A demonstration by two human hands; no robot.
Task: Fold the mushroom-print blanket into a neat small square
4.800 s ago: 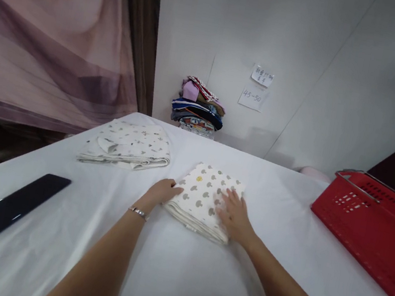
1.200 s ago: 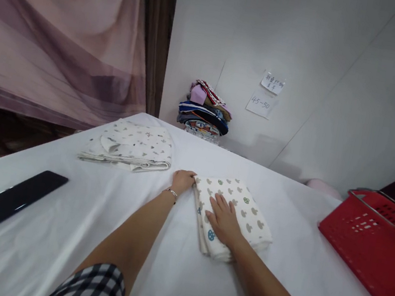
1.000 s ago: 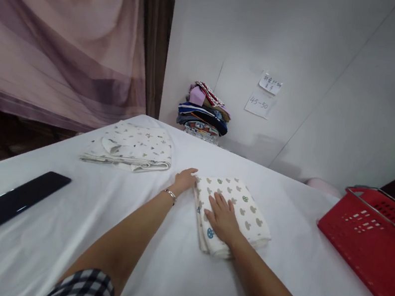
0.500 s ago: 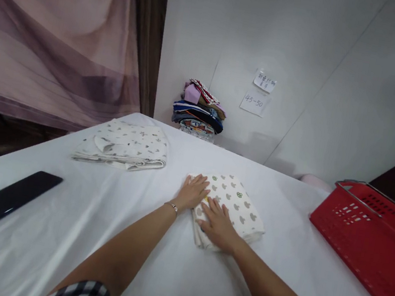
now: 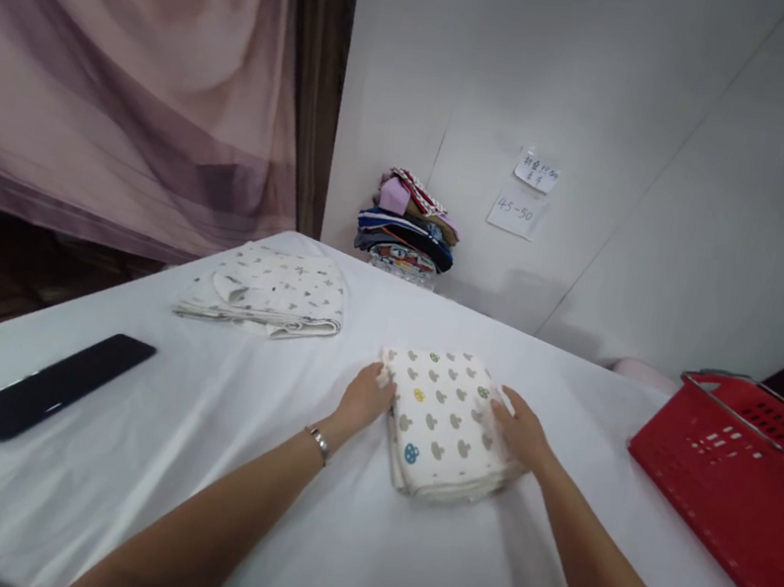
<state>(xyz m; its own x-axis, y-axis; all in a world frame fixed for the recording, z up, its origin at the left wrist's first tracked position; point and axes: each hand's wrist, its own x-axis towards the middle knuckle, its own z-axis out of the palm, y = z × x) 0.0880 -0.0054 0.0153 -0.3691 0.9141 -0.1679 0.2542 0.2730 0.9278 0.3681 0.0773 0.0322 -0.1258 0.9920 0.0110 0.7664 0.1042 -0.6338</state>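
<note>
A folded white cloth (image 5: 449, 423) with grey, green, yellow and blue mushroom prints lies on the white-covered table (image 5: 291, 537). At its left edge, my left hand (image 5: 366, 397) is closed on the cloth's upper left corner, a bracelet round the wrist. My right hand (image 5: 520, 430) grips the opposite edge, thumb on top and the other fingers partly hidden. Further back on the left rests another folded white cloth (image 5: 272, 292) with small grey prints, touched by neither hand.
A dark flat panel (image 5: 52, 387) lies on the table's left side. On the right stands a red basket (image 5: 742, 492) with metal handles. Behind the table's far edge is a stack of folded clothes (image 5: 410, 226), near a wall with paper notes (image 5: 516, 209).
Both hands have moved from lying flat on the mushroom-print cloth to its left and right edges, and now grip it. More of its print shows. The view has shifted slightly.
</note>
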